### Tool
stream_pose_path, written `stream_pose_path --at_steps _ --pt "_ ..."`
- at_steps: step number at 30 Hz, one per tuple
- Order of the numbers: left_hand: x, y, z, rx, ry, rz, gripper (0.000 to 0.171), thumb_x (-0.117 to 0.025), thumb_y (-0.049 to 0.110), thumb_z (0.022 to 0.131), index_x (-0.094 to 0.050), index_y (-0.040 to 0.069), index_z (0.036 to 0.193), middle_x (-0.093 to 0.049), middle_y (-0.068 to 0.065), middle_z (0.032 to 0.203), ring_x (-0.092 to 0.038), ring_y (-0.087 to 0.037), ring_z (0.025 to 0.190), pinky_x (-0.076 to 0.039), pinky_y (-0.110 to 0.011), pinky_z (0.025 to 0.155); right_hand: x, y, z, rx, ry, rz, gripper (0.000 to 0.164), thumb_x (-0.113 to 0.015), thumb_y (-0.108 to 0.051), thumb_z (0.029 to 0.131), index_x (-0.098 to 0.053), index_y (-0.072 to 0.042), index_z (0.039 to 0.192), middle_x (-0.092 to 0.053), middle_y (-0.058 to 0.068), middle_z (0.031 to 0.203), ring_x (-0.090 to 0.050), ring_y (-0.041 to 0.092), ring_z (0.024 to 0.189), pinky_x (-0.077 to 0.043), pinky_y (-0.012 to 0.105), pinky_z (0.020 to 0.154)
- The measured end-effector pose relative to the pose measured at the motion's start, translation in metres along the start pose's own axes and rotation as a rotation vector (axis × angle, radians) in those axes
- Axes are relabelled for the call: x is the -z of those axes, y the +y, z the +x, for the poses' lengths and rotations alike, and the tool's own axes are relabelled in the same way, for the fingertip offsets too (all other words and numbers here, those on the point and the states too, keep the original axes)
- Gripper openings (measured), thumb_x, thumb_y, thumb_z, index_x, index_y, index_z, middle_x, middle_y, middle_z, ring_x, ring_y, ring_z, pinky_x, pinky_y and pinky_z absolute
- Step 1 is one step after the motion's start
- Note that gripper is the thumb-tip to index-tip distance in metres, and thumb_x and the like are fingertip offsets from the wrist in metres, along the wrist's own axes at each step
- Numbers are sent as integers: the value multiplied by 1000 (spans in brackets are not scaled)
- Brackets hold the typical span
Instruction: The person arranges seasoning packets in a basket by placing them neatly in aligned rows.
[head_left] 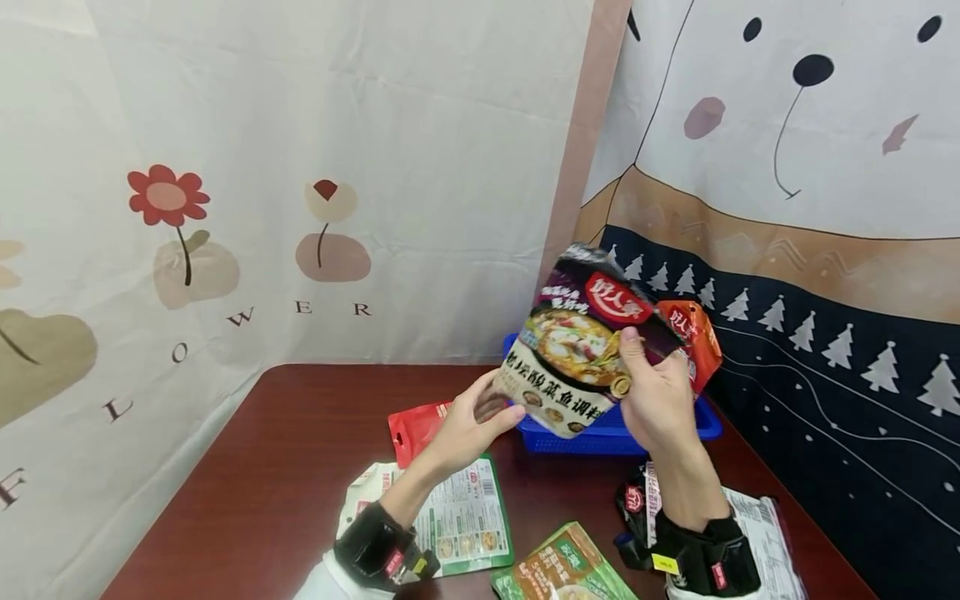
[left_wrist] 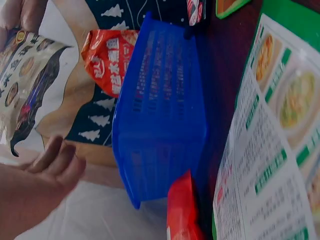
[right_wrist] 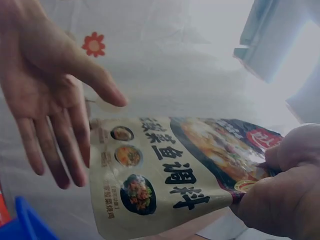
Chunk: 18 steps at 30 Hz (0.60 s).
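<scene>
My right hand pinches the side of a purple and cream fish seasoning packet, thumb on its printed front. The packet is held up, tilted, over a blue basket. By its lower left corner is my left hand. The right wrist view shows this left hand with fingers straight and spread, beside the packet's bottom edge and gripping nothing. An orange-red packet sticks up out of the basket, partly behind my right hand.
Left of the basket lies a red packet. A white and green packet sits nearer, beside a green and brown packet. Black and white packets lie under my right wrist. Printed cloth hangs behind the brown table.
</scene>
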<state>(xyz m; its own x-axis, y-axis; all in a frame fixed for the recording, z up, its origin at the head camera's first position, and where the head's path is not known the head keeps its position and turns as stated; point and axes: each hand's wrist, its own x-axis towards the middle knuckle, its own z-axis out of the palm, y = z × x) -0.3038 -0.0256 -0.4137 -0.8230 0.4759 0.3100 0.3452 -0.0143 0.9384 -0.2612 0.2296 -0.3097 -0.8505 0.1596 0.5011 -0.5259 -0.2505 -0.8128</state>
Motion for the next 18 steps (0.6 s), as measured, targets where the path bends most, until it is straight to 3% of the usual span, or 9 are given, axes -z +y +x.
stream_pose_path --at_steps 3,8,12,15,18 --pt "-8 -1 6 -30 38 149 68 -67 44 114 -44 21 173 -60 -7 170 -52 -32 164 -45 -57 134 8 -8 5 60 118 40 44 -58 -27 117 -59 -5 155 -70 9 141 -70 17 127 -66 27 100" --pt "-22 -8 15 -172 -6 606 55 -64 43 114 -61 13 161 -64 -11 165 -54 -32 161 -45 -60 133 21 -11 12 131 256 14 49 -60 -24 116 -57 -3 160 -63 12 152 -59 22 142 -60 23 109" --pt "-35 -19 18 -237 -108 910 55 -62 41 116 -62 7 159 -64 -15 164 -50 -38 164 -40 -60 136 29 -5 17 151 282 -37 50 -58 -25 117 -54 -4 163 -60 11 156 -55 23 146 -56 23 113" --pt "-43 -28 18 -231 -152 1063 52 -57 39 119 -60 8 161 -64 -12 165 -48 -36 166 -38 -62 137 33 1 20 136 279 -86 52 -57 -27 118 -51 -6 165 -59 10 158 -55 22 148 -55 22 115" --pt "-48 -36 20 -256 -149 1180 47 -55 34 120 -62 10 160 -68 -8 161 -51 -31 164 -39 -62 137 36 5 23 117 292 -130 52 -56 -29 118 -51 -7 165 -60 9 158 -57 21 147 -55 21 116"
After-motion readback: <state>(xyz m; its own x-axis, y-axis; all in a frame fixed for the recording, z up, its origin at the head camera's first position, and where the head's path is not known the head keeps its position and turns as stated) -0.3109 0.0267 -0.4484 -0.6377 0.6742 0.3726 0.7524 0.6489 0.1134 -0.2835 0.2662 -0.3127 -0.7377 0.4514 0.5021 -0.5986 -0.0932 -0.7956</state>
